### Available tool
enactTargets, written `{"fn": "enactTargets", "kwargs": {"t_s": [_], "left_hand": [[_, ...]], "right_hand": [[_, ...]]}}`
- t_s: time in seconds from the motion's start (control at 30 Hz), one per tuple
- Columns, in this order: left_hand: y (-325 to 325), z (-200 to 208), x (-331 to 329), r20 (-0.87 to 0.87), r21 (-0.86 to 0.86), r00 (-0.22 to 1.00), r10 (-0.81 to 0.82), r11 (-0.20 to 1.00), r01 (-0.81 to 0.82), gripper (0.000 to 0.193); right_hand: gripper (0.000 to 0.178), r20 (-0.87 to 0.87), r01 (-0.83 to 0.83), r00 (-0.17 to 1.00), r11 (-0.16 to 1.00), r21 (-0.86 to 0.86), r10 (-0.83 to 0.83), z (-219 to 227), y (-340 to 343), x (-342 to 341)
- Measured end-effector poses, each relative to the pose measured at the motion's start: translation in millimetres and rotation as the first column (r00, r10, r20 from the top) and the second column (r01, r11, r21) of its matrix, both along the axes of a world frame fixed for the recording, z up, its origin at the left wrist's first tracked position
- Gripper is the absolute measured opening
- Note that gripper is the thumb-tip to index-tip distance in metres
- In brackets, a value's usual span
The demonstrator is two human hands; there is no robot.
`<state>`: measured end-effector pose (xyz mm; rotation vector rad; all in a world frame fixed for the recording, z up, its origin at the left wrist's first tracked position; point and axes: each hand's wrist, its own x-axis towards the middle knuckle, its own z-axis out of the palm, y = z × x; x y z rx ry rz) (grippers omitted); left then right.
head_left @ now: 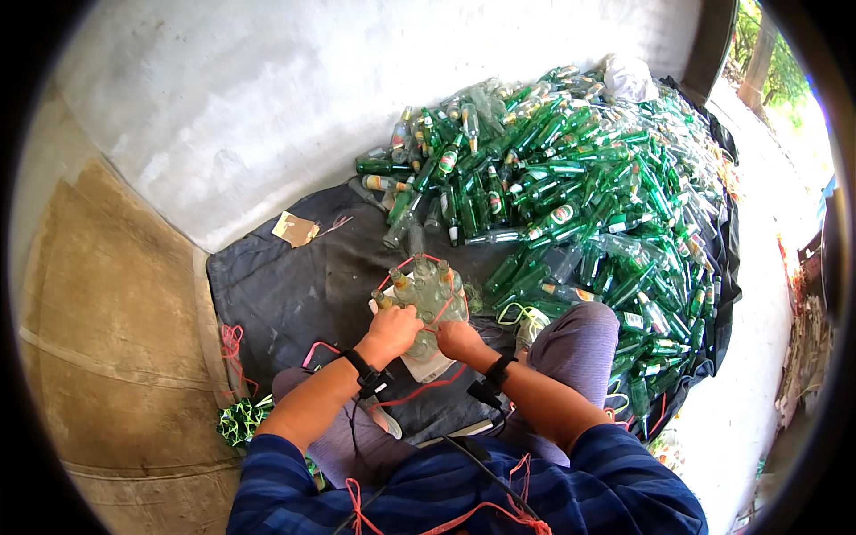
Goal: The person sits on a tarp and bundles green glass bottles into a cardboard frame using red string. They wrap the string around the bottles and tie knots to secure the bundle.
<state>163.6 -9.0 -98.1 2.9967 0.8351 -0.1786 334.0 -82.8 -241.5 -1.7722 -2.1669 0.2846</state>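
Note:
In front of me stands a tight cluster of clear glass bottles (452, 306), upright with their necks toward me. A red string (390, 279) loops around the cluster and runs down between my fists. My left hand (392, 333) is closed on the string at the near left of the bottles, partly covering one of them. My right hand (459, 341) is closed at the near right, with the string pulled into it. A pale flat board (430, 368) shows beneath the bottles. Fingertips of both hands are mostly hidden.
A large heap of green and clear bottles (553, 196) fills the right and far side of a black sheet (294, 276). Torn cardboard (295, 229) lies far left. Loose pink string (234, 349) and a green-black netted bundle (242, 421) are at the left. A pale wall (267, 107) rises behind.

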Motion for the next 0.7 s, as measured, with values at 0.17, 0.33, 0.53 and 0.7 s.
{"fn": "enactTargets", "kwargs": {"t_s": [0.17,0.33,0.53,0.7], "left_hand": [[4,2,0,0.017,-0.095,0.999,0.046,0.994,-0.045,0.016],[9,15,6,-0.048,-0.214,0.991,0.124,0.968,-0.131,0.014],[11,30,5,-0.065,-0.284,0.994,0.085,0.954,-0.100,0.018],[10,39,5,-0.066,-0.311,0.992,0.111,0.942,-0.126,0.017]], "right_hand": [[0.019,0.008,-0.088,0.996,0.996,-0.011,0.088,4,1,0],[0.017,-0.020,-0.100,0.995,0.995,-0.024,0.100,10,3,-3],[0.017,0.032,-0.022,0.999,0.990,-0.137,0.027,27,2,3],[0.018,-0.129,-0.022,0.992,0.994,-0.109,0.008,47,1,0]]}}
